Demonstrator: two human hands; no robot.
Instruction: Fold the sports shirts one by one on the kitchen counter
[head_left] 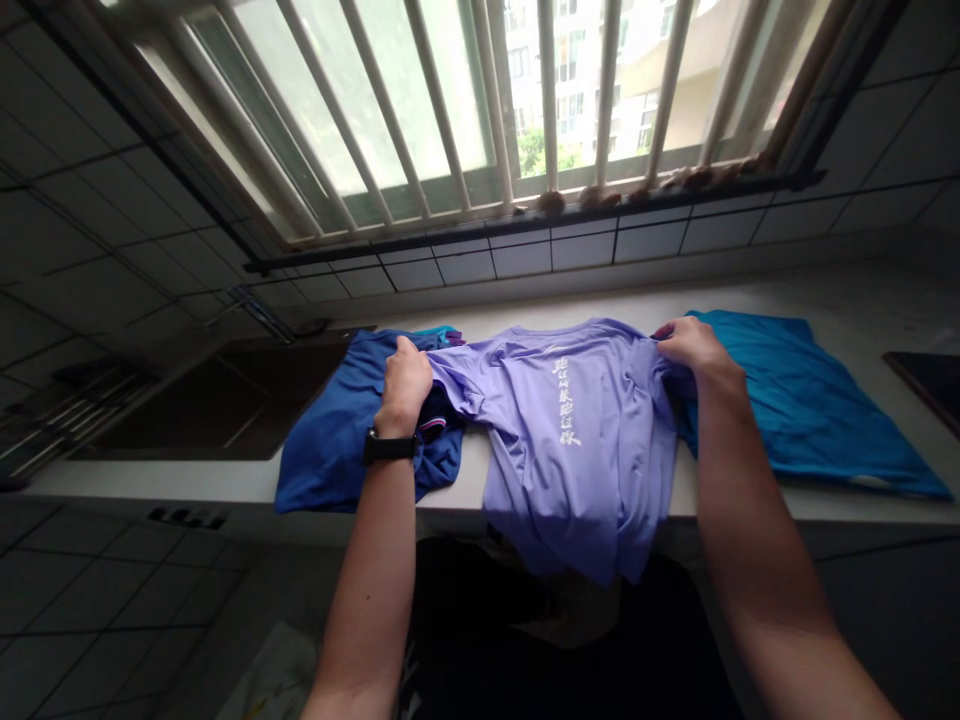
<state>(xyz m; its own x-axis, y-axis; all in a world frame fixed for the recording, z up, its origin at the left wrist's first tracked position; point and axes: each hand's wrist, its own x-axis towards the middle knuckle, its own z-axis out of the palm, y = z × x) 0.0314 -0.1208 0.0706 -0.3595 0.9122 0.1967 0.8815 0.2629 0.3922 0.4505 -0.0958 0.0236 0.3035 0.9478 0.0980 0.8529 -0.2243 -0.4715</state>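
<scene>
A lavender T-shirt [525, 440] with white lettering down its middle is spread out between my hands, its lower edge hanging over the counter's front. My left hand [407, 378], with a black watch on the wrist, is closed on the sleeve at the left. On the other side, my right hand [694, 345] pinches the right sleeve. Dark blue clothing [330, 430] lies under and beside my left hand. To the right, a bright blue garment [810, 400] lies flat, partly behind my right forearm.
The pale counter [847, 290] runs below a barred window [480, 110]. A dark sink [217, 410] with a faucet [259, 312] is at the left, near a metal rack [60, 420]. A dark flat object [926, 385] lies at the right edge.
</scene>
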